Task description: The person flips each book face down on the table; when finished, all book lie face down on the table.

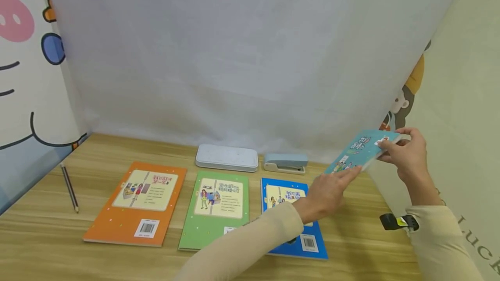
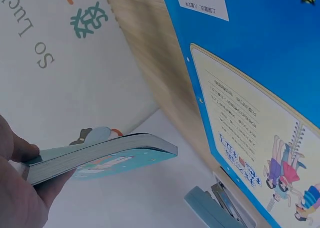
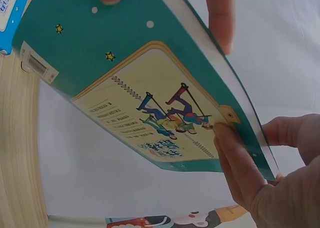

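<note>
Both hands hold a teal book [image 1: 357, 148] tilted in the air above the right end of the table. My left hand [image 1: 326, 194] pinches its near edge, thumb on one cover and fingers on the other. At the opposite end, my right hand [image 1: 410, 157] grips the book between thumb and fingers. The right wrist view shows its back cover [image 3: 165, 96], with a cream panel of cartoon figures and a barcode. Under my left forearm lies a blue book [image 1: 316, 246], partly hidden by the hand and sleeve.
Left of the blue book, a green book [image 1: 195, 229] and an orange book [image 1: 121, 224] lie flat, barcodes facing up. A light blue case [image 1: 226, 158] and a blue stapler [image 1: 286, 162] sit along the back curtain. Near the left edge lies a dark pencil [image 1: 69, 187].
</note>
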The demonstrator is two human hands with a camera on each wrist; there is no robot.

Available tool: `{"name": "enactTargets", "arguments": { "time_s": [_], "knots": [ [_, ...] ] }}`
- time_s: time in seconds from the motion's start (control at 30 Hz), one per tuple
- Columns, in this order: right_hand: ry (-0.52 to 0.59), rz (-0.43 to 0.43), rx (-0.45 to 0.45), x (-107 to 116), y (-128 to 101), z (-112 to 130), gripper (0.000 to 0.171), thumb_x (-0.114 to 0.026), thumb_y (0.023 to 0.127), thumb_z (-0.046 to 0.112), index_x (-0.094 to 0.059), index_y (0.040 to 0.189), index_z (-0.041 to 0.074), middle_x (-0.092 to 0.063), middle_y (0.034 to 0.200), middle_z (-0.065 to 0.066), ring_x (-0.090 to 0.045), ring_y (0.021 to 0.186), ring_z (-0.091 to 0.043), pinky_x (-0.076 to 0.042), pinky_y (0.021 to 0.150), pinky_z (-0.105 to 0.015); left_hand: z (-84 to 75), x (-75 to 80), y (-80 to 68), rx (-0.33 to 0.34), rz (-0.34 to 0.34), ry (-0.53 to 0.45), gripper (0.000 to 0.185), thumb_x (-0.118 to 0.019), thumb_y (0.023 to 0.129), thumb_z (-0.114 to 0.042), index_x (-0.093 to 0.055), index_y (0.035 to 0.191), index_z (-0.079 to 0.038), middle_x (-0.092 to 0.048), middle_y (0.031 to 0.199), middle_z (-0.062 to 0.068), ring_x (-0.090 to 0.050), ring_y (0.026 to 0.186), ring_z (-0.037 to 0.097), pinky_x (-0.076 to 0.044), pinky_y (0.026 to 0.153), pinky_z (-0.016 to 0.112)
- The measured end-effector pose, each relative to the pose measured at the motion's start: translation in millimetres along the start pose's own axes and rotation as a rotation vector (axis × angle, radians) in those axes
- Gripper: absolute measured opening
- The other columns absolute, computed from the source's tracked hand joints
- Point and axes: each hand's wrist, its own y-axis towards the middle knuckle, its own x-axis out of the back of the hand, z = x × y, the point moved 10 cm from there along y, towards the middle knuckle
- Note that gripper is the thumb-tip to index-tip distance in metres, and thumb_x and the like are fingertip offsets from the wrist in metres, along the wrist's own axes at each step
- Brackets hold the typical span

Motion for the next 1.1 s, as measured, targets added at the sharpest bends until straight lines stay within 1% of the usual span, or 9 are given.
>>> {"name": "enactTargets", "arguments": {
  "time_s": [0.1,0.37,0.43,0.5,0.67,0.73,0.93,1.0,1.1],
  "knots": [
    [0.021,0.021,0.01,-2,-1,-1,0.034,-0.061,0.093,-0.002,-0.038,0.111,0.017,-0.049,0.111,-0.019,-0.066,0.066,0.001,-0.06,0.063,-0.023,2.4,2.1,-1.6,0.006,-0.028,-0.036,0.079,-0.071,0.089,-0.004,-0.035,0.156,-0.024,-0.057,0.146,-0.003,-0.072,0.092,0.008,-0.051,0.067,0.012],
    [0.069,0.036,0.027,-4,-2,-1,0.035,-0.059,0.094,-0.001,-0.036,0.107,0.022,-0.047,0.116,-0.022,-0.067,0.067,0.0,-0.06,0.063,-0.023,1.4,10.9,-4.5,-0.003,-0.104,-0.057,0.074,-0.067,0.088,0.003,-0.041,0.153,-0.019,-0.061,0.141,0.003,-0.074,0.086,0.012,-0.036,0.048,0.006],
    [0.05,0.032,0.036,-4,-1,0,0.033,-0.058,0.095,0.001,-0.035,0.111,0.02,-0.047,0.115,-0.02,-0.067,0.067,0.0,-0.06,0.063,-0.023,0.6,13.6,-5.2,-0.008,-0.125,-0.039,0.073,-0.067,0.088,0.003,-0.041,0.153,-0.019,-0.063,0.139,0.003,-0.074,0.086,0.013,-0.034,0.047,0.006],
    [0.019,0.028,0.044,-5,-2,1,0.033,-0.057,0.096,0.005,-0.035,0.119,0.014,-0.046,0.114,-0.017,-0.066,0.068,0.001,-0.06,0.063,-0.024,0.4,15.6,-5.5,-0.013,-0.142,-0.024,0.073,-0.066,0.087,0.003,-0.042,0.153,-0.018,-0.064,0.138,0.003,-0.074,0.085,0.014,-0.033,0.045,0.006],
    [-0.026,0.04,0.054,-6,-3,3,0.056,-0.057,0.099,0.016,-0.023,0.14,0.0,-0.044,0.115,-0.011,-0.065,0.069,0.002,-0.06,0.063,-0.024,2.2,21.4,-6.6,-0.029,-0.193,-0.011,0.073,-0.068,0.085,0.003,-0.044,0.151,-0.015,-0.065,0.135,0.003,-0.07,0.069,0.01,-0.031,0.045,0.006],
    [-0.007,0.056,0.062,-7,-3,4,0.059,-0.059,0.1,0.023,-0.023,0.141,0.001,-0.041,0.116,-0.009,-0.066,0.07,0.002,-0.06,0.064,-0.023,4.1,24.1,-7.3,-0.03,-0.218,-0.02,0.071,-0.068,0.085,0.003,-0.045,0.15,-0.014,-0.066,0.135,0.005,-0.068,0.063,0.009,-0.033,0.045,0.005],
    [0.1,0.106,0.088,-6,-3,-1,0.058,-0.049,0.1,0.05,-0.037,0.14,0.009,-0.049,0.112,0.005,-0.068,0.079,0.005,-0.059,0.069,-0.019,10.4,31.9,-11.0,-0.015,-0.287,-0.083,0.064,-0.063,0.087,0.007,-0.05,0.147,-0.012,-0.067,0.132,0.008,-0.075,0.078,0.012,-0.041,0.052,0.004],
    [0.147,0.122,0.082,-5,-2,-6,0.06,-0.045,0.099,0.055,-0.043,0.141,0.012,-0.054,0.108,0.012,-0.068,0.082,0.005,-0.059,0.069,-0.017,11.9,33.7,-12.4,-0.013,-0.302,-0.096,0.064,-0.062,0.087,0.008,-0.051,0.146,-0.012,-0.068,0.13,0.009,-0.074,0.074,0.011,-0.039,0.051,0.004],
    [0.183,0.164,0.082,-6,1,-14,0.069,-0.041,0.099,0.06,-0.044,0.147,0.01,-0.059,0.105,0.018,-0.068,0.086,0.005,-0.058,0.07,-0.017,12.8,36.1,-14.6,-0.011,-0.321,-0.122,0.065,-0.062,0.085,0.01,-0.051,0.146,-0.011,-0.07,0.127,0.011,-0.07,0.065,0.01,-0.035,0.049,0.003]
  ]
}}
